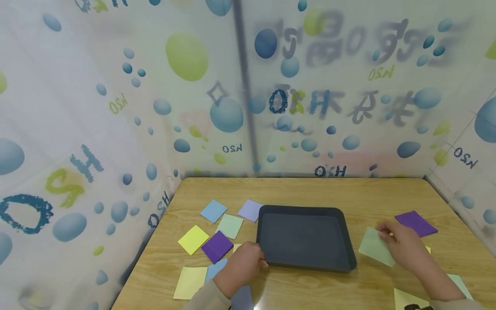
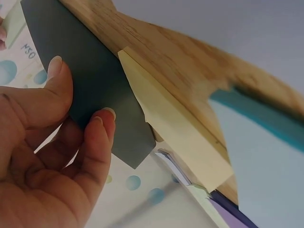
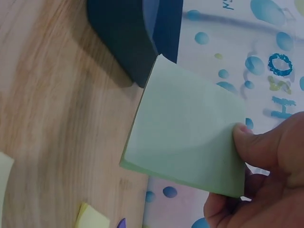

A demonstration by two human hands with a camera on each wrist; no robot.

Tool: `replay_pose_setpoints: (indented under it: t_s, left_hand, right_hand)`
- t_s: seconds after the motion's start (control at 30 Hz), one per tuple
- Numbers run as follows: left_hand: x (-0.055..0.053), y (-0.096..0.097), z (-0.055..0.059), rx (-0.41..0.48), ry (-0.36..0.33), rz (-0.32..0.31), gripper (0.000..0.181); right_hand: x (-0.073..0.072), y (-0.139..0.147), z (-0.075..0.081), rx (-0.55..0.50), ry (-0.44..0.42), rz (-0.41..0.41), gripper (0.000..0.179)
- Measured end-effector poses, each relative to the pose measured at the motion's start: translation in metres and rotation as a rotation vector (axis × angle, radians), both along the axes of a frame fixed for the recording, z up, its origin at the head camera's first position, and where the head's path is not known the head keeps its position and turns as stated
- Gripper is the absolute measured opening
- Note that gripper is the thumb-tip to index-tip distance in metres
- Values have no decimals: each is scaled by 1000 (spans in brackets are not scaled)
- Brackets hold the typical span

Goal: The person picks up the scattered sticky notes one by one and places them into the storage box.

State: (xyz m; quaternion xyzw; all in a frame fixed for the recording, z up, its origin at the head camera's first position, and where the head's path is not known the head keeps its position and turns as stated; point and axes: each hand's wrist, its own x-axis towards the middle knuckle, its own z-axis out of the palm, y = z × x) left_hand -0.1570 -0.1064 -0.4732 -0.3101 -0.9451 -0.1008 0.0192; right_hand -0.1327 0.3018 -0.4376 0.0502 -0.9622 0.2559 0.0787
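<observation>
My right hand (image 1: 404, 245) pinches a pale green sticky note pad (image 3: 185, 128) at one edge, thumb on its face and fingers behind. In the head view the pad (image 1: 376, 247) is tilted, just right of the dark grey tray (image 1: 304, 237). My left hand (image 1: 244, 262) grips the tray at its near left corner with curled fingers. The left wrist view has the thumb and fingertips (image 2: 105, 113) against the tray's dark wall (image 2: 114, 99). A pale yellow pad (image 2: 175, 123) lies beside that corner, partly hidden by the left hand in the head view.
Left of the tray lie several pads, among them a blue (image 1: 214, 211), a lavender (image 1: 249, 210), a green (image 1: 229, 226), a yellow (image 1: 193, 240) and a purple one (image 1: 218, 246). To the right are a purple pad (image 1: 417, 223) and a pale yellow one (image 1: 407, 299). Patterned curtains (image 1: 209, 129) surround the table.
</observation>
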Motion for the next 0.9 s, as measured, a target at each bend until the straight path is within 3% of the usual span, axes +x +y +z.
replay_pose_setpoints:
  t_s: [0.23,0.5,0.9]
  left_hand:
    - [0,1,1,-11,-5,8,22]
    - [0,3,4,-12,-67,40,24]
    - [1,5,7,-6,-92,64,19]
  right_hand:
    - [-8,-12,13,3,-17,49,11]
    - [-20,-31,30,-67,-140,101,16]
    - [-31,-56,32,-116,-198,194,11]
